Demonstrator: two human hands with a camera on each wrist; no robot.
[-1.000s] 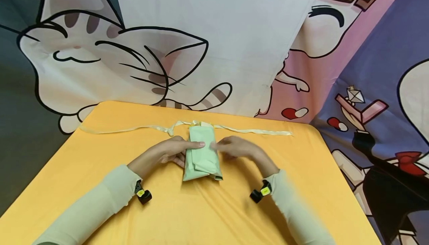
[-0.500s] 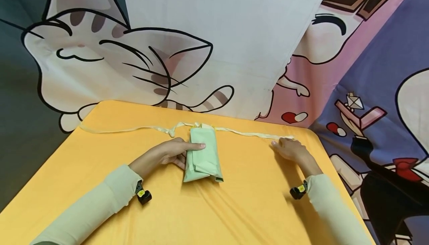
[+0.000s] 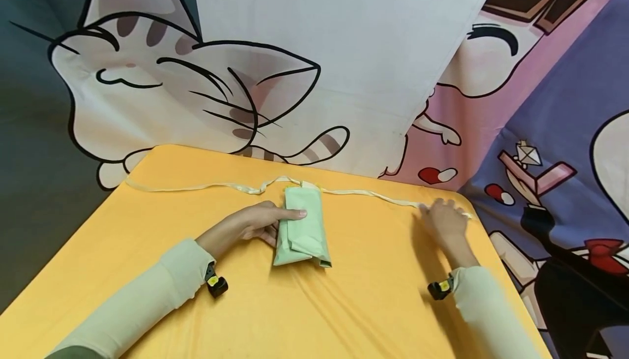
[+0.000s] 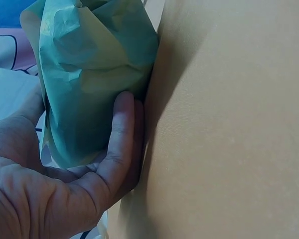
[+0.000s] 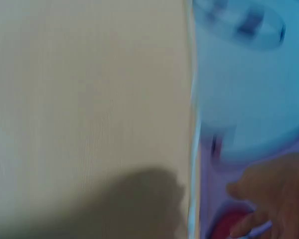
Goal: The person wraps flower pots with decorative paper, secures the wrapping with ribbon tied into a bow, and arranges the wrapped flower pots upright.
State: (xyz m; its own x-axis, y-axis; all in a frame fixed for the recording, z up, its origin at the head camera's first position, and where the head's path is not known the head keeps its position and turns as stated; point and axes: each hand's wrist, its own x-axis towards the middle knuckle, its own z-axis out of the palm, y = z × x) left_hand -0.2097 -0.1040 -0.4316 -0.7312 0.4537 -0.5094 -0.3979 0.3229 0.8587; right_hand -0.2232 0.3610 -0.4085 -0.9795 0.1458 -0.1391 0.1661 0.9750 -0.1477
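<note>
Now | we have our right hand (image 3: 446,220) away from the green packet (image 3: 306,231), over the ribbon (image 3: 363,192); its grip we cannot tell | our left hand (image 3: 257,220) grasps the packet | work apparently shifts ribbonward

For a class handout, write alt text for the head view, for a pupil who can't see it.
A person's left hand holds a pale green packet over a yellow-covered table. The right hand is near the right end of a pale ribbon that passes the packet's far end, before a cartoon-printed backdrop.
</note>
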